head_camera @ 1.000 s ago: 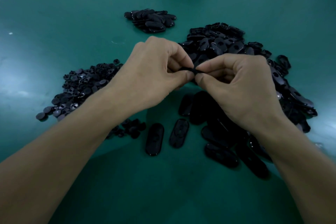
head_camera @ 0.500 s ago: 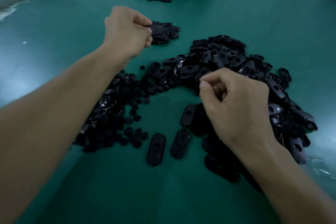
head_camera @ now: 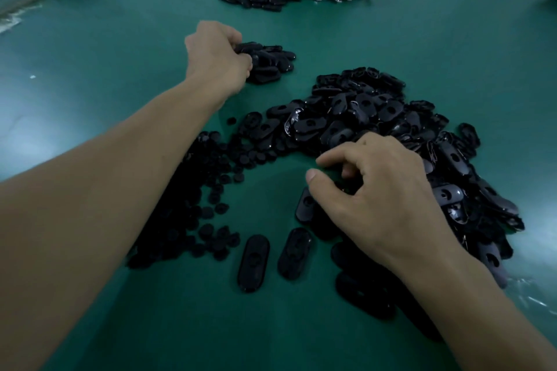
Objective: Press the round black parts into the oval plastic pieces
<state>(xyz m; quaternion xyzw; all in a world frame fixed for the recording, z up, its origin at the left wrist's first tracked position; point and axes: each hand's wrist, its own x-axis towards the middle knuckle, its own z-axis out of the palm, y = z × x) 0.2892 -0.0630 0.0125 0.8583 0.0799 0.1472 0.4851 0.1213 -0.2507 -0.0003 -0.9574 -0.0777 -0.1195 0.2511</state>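
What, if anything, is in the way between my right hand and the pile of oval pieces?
Nothing visible. Your right hand is at the near edge of the pile of oval pieces, with loose ovals right beneath it and only bare green mat beside them.

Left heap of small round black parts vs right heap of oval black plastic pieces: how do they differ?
Shape: the heap of small round black parts holds discs; the heap of oval black plastic pieces holds elongated, larger shells.
Finish: round parts look matte, oval pieces glossy.
Holes: many oval pieces show a centre hole; round parts show none I can see.
Shared: black, loose on the green table.
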